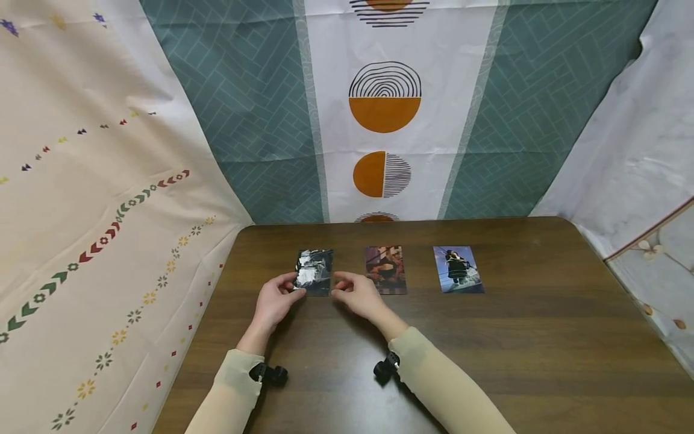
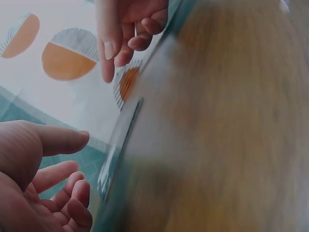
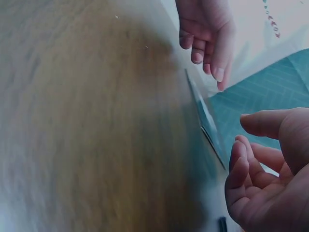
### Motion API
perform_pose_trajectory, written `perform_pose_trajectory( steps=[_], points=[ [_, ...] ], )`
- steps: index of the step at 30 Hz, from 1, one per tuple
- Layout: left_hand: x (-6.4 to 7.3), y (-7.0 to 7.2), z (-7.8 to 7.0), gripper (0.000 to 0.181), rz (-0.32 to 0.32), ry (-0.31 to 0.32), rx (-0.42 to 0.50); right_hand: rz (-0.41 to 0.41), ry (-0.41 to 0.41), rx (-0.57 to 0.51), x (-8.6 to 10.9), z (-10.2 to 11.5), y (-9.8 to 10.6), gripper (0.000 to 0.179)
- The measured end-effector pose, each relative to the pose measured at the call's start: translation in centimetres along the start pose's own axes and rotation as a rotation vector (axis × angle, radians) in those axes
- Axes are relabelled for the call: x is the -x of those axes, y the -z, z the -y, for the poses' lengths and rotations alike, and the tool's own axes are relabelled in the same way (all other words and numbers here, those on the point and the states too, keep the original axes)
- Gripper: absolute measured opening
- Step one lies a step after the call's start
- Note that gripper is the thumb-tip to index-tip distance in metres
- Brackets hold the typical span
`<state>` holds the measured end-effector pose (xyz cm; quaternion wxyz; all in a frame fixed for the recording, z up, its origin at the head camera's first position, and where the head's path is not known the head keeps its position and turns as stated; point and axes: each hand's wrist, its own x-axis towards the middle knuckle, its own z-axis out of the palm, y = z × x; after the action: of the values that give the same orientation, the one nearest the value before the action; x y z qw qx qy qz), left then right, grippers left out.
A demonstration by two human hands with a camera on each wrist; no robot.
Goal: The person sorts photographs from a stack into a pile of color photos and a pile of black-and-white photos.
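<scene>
A dark, glossy black-and-white picture card (image 1: 315,270) lies flat on the wooden table, the leftmost of a row of three. My left hand (image 1: 275,301) is at its left edge, thumb and index finger spread apart. On the opposite side, my right hand (image 1: 358,294) points its thumb and fingertips at the card's right edge. Seen from the left wrist, the card (image 2: 120,147) is a thin shiny sliver between the two hands, and neither closes round it. The right wrist view likewise shows the card (image 3: 205,118) flat, with the right hand's fingers loosely bent beside it.
A reddish-brown picture card (image 1: 386,268) lies just right of the right hand, which overlaps its lower left corner. Further right is a blue card (image 1: 458,269) with dark figures. The brown table (image 1: 520,349) meets patterned cloths (image 1: 260,120) at its back and sides.
</scene>
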<state>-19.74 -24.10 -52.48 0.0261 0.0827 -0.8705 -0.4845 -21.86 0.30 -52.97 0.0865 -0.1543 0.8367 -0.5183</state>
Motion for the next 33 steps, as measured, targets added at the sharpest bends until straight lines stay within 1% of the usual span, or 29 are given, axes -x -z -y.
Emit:
perform_pose_trajectory(
  steps=[6, 10, 20, 25, 29, 33],
  points=[
    [0.2, -1.1, -1.2, 0.046, -0.016, -0.036, 0.09, -0.033, 0.0, -0.039, 0.8, 0.0, 2.1, 0.049],
    [0.4, -2.1, -2.1, 0.044, -0.006, -0.048, 0.121, -0.063, -0.018, -0.053, 1.2, -0.4, 3.5, 0.048],
    [0.8, -5.3, -4.2, 0.043, 0.055, -0.084, 0.194, -0.156, -0.066, -0.101, 2.0, -2.1, 6.9, 0.049],
    [0.9, -7.1, -5.0, 0.043, 0.078, -0.116, 0.211, -0.212, -0.097, -0.091, 2.8, -3.3, 8.4, 0.051],
    [1.1, -8.4, -5.5, 0.044, 0.109, -0.115, 0.239, -0.24, -0.138, -0.094, 3.4, -4.1, 9.5, 0.052],
    [1.2, -9.6, -6.0, 0.044, 0.136, -0.115, 0.253, -0.263, -0.149, -0.085, 3.8, -4.7, 10.5, 0.051]
  ],
)
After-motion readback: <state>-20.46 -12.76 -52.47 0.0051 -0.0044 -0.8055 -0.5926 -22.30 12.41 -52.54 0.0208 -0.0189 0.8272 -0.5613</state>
